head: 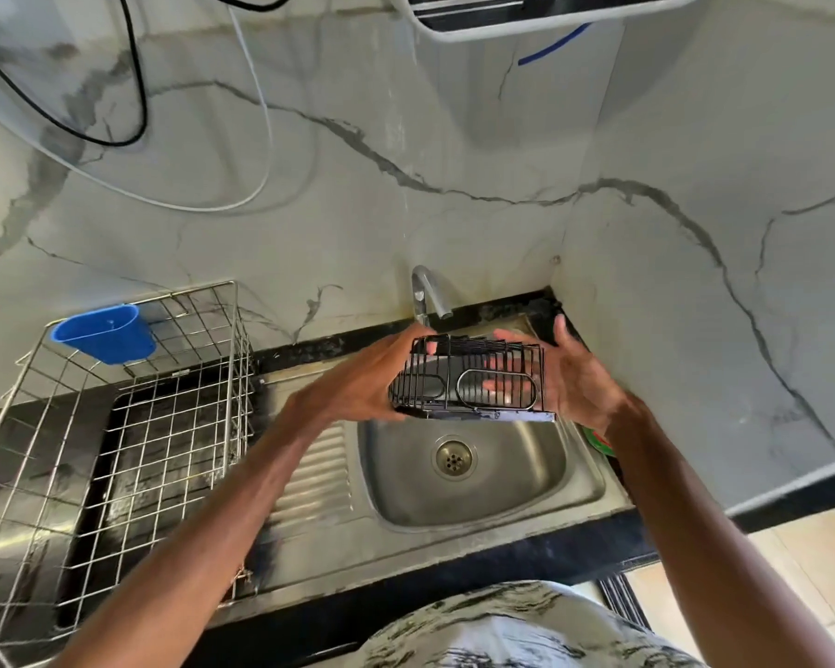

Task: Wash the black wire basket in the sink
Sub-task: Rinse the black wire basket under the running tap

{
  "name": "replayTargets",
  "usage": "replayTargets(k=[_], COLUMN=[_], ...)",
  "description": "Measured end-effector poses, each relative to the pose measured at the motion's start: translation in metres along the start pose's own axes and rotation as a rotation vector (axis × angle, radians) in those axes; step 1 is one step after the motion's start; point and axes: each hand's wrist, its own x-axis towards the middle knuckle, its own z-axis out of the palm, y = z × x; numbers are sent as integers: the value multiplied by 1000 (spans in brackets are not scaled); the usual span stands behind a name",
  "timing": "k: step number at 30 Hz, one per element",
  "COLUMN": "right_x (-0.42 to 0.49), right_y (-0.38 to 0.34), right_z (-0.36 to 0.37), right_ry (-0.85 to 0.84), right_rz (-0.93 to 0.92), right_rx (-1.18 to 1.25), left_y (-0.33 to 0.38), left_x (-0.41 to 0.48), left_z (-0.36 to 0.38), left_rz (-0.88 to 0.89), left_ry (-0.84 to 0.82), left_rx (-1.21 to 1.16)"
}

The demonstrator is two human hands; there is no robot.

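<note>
A black wire basket (pixel 468 378) is held in the air over the back half of a steel sink (pixel 502 494), just in front of and below the spout of a chrome faucet (pixel 427 291). The basket's long axis runs left to right, parallel to the sink's back edge. One barred side with oval wire loops faces the camera.

The left hand (pixel 357 378) grips the basket's left end, with its fingers curled round the wires and a fingertip showing inside. The right hand (pixel 579 378) is at the right end, thumb raised. Its fingers lie fairly straight behind the basket, visible through the bars, and support the basket rather than clasp it. Both hands are equally near, one at each end, so the basket probably only has to rise a little toward the spout to be rinsed. No stream of water is visible.

Below the basket, the drain (pixel 453 457) sits in the middle of the basin. A ribbed draining board lies to its left. Past that, on the dark counter's left side, stands a steel wire dish rack (pixel 116 450) with a blue plastic holder (pixel 104 332) hooked on its back rim. Something green (pixel 598 443) peeks out by the sink's right edge, too hidden to name.

Count: one basket, two hands, one faucet, one basin, one drain, one rack, one blue holder.
</note>
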Motion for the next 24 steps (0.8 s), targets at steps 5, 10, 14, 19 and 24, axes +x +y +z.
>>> replayTargets(k=[5,10,14,19,24], right_x=[3,5,0,-4,-1], right_y=[-2,-3,9,37,42], right_z=[-9,-14,-13,-14,11], right_ry=[-153,-86,-24,42,29], right_rz=[76,119,180,244,295], right_rx=[-119,-33,57,200,192], left_y=[7,-6,-6,50,114], left_x=[28,41,30,5,12], left_z=[-16,-5,42,106,118], left_rz=[36,-64,-385,-740,-636], left_ry=[-80,93,478,761,538], left_rx=[11,-187,-228,-788,-1160])
